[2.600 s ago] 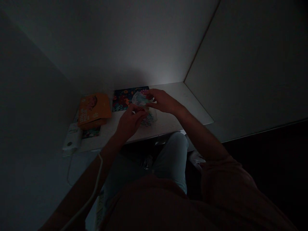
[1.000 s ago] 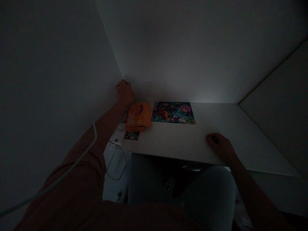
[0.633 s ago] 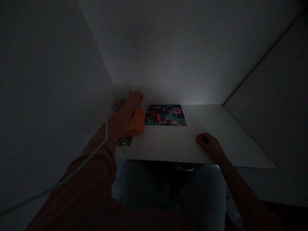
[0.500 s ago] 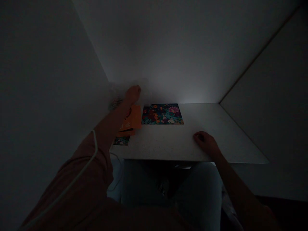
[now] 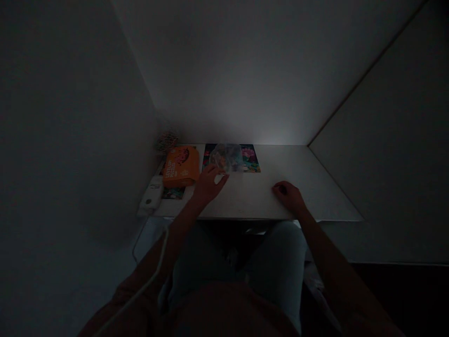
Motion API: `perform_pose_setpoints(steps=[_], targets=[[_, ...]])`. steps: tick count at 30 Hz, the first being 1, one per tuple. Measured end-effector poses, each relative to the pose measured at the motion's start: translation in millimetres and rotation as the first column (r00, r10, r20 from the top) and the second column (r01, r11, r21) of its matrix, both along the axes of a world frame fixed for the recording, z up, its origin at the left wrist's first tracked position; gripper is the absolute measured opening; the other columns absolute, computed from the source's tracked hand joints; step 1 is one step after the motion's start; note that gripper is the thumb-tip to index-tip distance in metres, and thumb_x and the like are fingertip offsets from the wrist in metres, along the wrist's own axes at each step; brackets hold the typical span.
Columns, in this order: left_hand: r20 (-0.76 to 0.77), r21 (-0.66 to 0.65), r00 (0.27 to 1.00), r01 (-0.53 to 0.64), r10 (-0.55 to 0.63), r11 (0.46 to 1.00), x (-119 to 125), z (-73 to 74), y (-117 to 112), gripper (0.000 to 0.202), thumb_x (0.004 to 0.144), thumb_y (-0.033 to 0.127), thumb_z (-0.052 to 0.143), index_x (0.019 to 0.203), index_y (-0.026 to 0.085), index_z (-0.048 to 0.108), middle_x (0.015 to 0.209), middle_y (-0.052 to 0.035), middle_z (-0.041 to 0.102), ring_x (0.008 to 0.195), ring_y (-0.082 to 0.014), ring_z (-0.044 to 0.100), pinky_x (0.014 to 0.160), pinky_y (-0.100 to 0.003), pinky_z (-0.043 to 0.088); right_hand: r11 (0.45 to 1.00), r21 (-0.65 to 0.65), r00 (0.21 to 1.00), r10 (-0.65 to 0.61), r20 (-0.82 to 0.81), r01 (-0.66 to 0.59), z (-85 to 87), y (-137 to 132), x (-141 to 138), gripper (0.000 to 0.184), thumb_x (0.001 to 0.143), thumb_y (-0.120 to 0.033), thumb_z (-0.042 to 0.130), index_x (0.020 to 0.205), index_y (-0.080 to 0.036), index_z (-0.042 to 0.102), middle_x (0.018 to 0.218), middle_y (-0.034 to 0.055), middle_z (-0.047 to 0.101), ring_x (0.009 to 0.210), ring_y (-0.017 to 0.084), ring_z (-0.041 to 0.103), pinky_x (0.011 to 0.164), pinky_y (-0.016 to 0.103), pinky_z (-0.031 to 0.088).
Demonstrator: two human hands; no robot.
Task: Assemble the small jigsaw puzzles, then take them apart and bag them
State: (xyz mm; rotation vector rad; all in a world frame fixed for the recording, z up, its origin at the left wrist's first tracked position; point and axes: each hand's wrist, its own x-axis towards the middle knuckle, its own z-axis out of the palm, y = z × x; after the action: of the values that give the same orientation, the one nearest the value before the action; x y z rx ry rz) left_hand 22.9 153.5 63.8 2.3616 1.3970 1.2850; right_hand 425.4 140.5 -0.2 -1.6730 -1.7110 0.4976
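The scene is very dark. My left hand (image 5: 209, 184) is over the white table (image 5: 315, 187) and grips a clear plastic bag (image 5: 227, 157) with small coloured pieces inside, held in front of the flowered picture sheet (image 5: 250, 159). My right hand (image 5: 288, 195) rests on the table near its front edge, fingers curled under, with nothing visible in it. An orange box (image 5: 181, 166) lies just left of my left hand.
A white power adapter (image 5: 150, 199) with a hanging cable sits at the table's left front corner. A small bundle of coloured pieces (image 5: 167, 139) sits in the back left corner by the wall. Walls close in behind and at left. My legs are under the table.
My left hand has drawn back from the back left corner toward the middle of the table and now holds the clear bag. The right hand has stayed in place.
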Motion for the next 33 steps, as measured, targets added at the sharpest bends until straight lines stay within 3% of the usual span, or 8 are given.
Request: perform_pose_setpoints(steps=[3, 7, 11, 14, 18, 22, 26, 33], targets=[[0.159, 0.058, 0.983, -0.099, 0.088, 0.993, -9.0, -28.6, -27.2, 0.015, 0.111, 0.037, 0.076, 0.106, 0.023, 0.077, 0.106, -0.0069, 0.075, 0.102, -0.0236, 0.075, 0.099, -0.041, 0.062, 1.0, 0.016, 0.998, -0.005, 0.062, 0.005, -4.6, 1.5, 1.0, 0.029, 0.094, -0.06, 0.067, 0.098, -0.032, 0.074, 0.088, 0.0119, 0.077, 0.081, 0.034, 0.071, 0.082, 0.052, 0.056], [0.333, 0.078, 0.93, -0.191, 0.155, 0.979, -23.6, -37.5, -47.7, 0.023, 0.108, 0.044, 0.073, 0.095, 0.025, 0.069, 0.091, -0.0029, 0.071, 0.085, -0.0207, 0.066, 0.086, -0.038, 0.056, 0.999, 0.045, 0.988, -0.003, 0.156, -0.004, -11.5, 3.2, 4.3, 0.027, 0.097, -0.054, 0.067, 0.103, -0.029, 0.076, 0.093, 0.0124, 0.077, 0.084, 0.033, 0.073, 0.087, 0.051, 0.06], [0.467, 0.076, 0.859, -0.276, 0.21, 0.958, -41.3, -13.7, -60.0, 0.026, 0.103, 0.051, 0.078, 0.104, 0.026, 0.07, 0.086, 0.0013, 0.068, 0.072, -0.017, 0.058, 0.073, -0.033, 0.05, 0.989, 0.126, 0.948, 0.031, 0.316, -0.074, -15.5, 11.5, -4.5, 0.031, 0.103, -0.047, 0.063, 0.115, -0.028, 0.083, 0.119, 0.0218, 0.083, 0.112, 0.041, 0.079, 0.107, 0.061, 0.065], [0.436, 0.126, 0.882, -0.254, 0.176, 0.959, -53.6, 15.2, -60.3, 0.032, 0.098, 0.049, 0.086, 0.118, 0.026, 0.074, 0.099, -0.0014, 0.074, 0.08, -0.0173, 0.063, 0.075, -0.033, 0.053, 0.976, 0.154, 0.925, 0.088, 0.369, -0.154, -15.6, 29.6, -27.9, 0.051, 0.106, -0.046, 0.063, 0.149, -0.023, 0.08, 0.157, 0.023, 0.079, 0.144, 0.045, 0.074, 0.124, 0.067, 0.06], [0.266, 0.139, 0.964, -0.053, 0.015, 0.989, -59.9, 38.8, -50.4, 0.023, 0.102, 0.046, 0.082, 0.114, 0.027, 0.076, 0.096, -0.001, 0.073, 0.081, -0.0182, 0.064, 0.077, -0.035, 0.053, 0.974, 0.077, 0.879, 0.158, 0.45, -0.215, -12.9, 60.7, -63.3, 0.072, 0.112, -0.05, 0.06, 0.177, -0.019, 0.062, 0.185, 0.0197, 0.061, 0.172, 0.044, 0.056, 0.138, 0.069, 0.05], [0.079, 0.045, 0.991, 0.105, -0.108, 0.993, -54.2, 35.5, -47.0, 0.02, 0.111, 0.045, 0.071, 0.109, 0.027, 0.079, 0.086, -0.0003, 0.068, 0.079, -0.0189, 0.063, 0.077, -0.036, 0.05, 0.979, -0.001, 0.832, 0.175, 0.526, -0.205, -11.1, 71.7, -76.5, 0.068, 0.118, -0.052, 0.053, 0.176, -0.016, 0.064, 0.184, 0.0221, 0.061, 0.171, 0.043, 0.058, 0.14, 0.067, 0.047], [0.087, 0.069, 0.995, 0.044, -0.05, 0.997, -49.8, 28.1, -57.5, 0.023, 0.115, 0.042, 0.068, 0.105, 0.026, 0.078, 0.086, -0.0008, 0.068, 0.079, -0.0188, 0.063, 0.077, -0.036, 0.05, 0.977, 0.025, 0.814, 0.164, 0.558, -0.213, -13.0, 48.4, -75.1, 0.068, 0.12, -0.057, 0.056, 0.175, -0.017, 0.066, 0.18, 0.022, 0.066, 0.165, 0.042, 0.063, 0.139, 0.063, 0.049], [0.085, 0.124, 0.996, -0.02, 0.009, 0.992, -63.3, 40.5, -77.3, 0.016, 0.113, 0.04, 0.072, 0.107, 0.027, 0.079, 0.084, 0.0009, 0.065, 0.077, -0.019, 0.062, 0.077, -0.037, 0.05, 0.954, 0.12, 0.818, 0.165, 0.551, -0.274, -21.2, -41.2, -81.7, 0.078, 0.113, -0.071, 0.072, 0.17, -0.018, 0.07, 0.167, 0.0255, 0.073, 0.157, 0.049, 0.065, 0.138, 0.072, 0.046]])
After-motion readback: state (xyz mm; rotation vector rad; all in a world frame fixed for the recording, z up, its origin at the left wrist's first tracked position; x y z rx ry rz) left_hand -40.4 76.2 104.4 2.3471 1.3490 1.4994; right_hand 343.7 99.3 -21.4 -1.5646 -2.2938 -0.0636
